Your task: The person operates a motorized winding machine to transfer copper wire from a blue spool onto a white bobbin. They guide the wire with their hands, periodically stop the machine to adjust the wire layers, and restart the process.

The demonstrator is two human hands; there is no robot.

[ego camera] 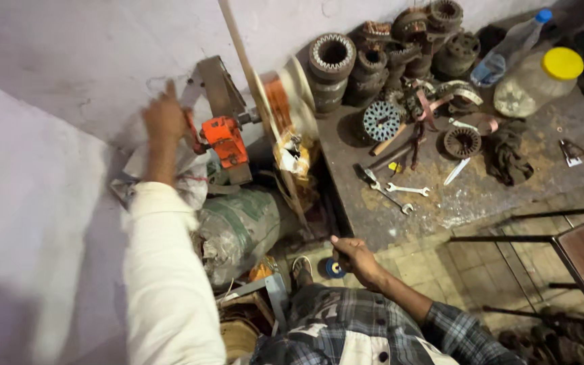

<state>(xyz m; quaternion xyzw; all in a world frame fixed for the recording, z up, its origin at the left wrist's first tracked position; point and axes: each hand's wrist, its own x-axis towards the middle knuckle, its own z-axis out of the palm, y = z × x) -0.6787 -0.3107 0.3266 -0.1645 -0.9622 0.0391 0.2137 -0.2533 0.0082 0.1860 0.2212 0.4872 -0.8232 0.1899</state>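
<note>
Single head view, steeply downward, seemingly near.

Round metal motor parts (373, 64) sit stacked by the wall, two wrenches (395, 192) lie on the dusty bench (481, 196), beside a clear bottle (510, 47) and a yellow-lidded jar (539, 82)

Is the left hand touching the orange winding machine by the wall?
Touching. In the head view the left hand is raised to the orange winding machine, its fingers wrapped on the crank at the machine's left side, no gap visible.
</note>
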